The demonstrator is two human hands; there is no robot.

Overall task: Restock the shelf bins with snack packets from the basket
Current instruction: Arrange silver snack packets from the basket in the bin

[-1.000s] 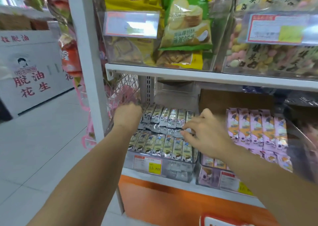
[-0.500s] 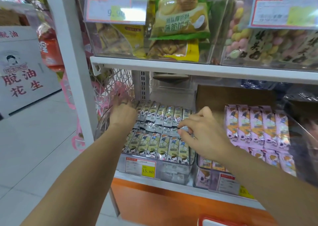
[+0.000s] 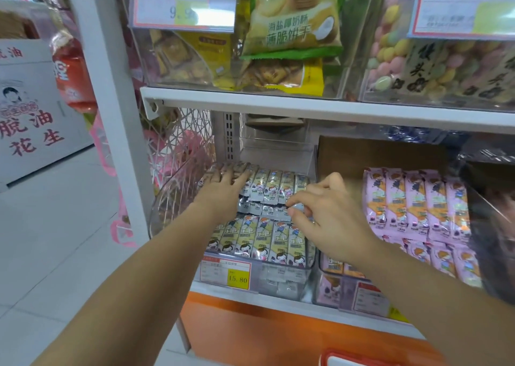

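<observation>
Left hand point(image 3: 223, 188) is lying flat with fingers spread, pressing on the back row point(image 3: 274, 185) of packets at the bin's far-left corner. Right hand point(image 3: 331, 218) is curling in from the right, thumb and forefinger pinching a packet point(image 3: 297, 207) by its silver crimped end, right where the two rows are meeting. The rest of that packet is tucking under its neighbours, so its face isn't showing.

The front row point(image 3: 259, 240) is standing shoulder to shoulder against the front wall. These are narrow yellow-and-silver sticks, each carrying a cartoon child, and the right wrist is covering the row's right end. The bin point(image 3: 281, 280) is clear plastic, sitting at the left end of the lower shelf point(image 3: 223, 291), with more packets blurring through its front. A price tag point(image 3: 226, 272) reading 15.80 is hanging on that front, towards the left.

Just right, pink packets point(image 3: 415, 206) are filling the next bin, its far side fading behind a glaring clear flap. Above, the upper shelf point(image 3: 320, 106) is carrying biscuit bags point(image 3: 291, 22), which are getting cut off at the top. Down at the bottom edge a red-and-white rim point(image 3: 359, 359) is poking in, too cropped to identify.
</observation>
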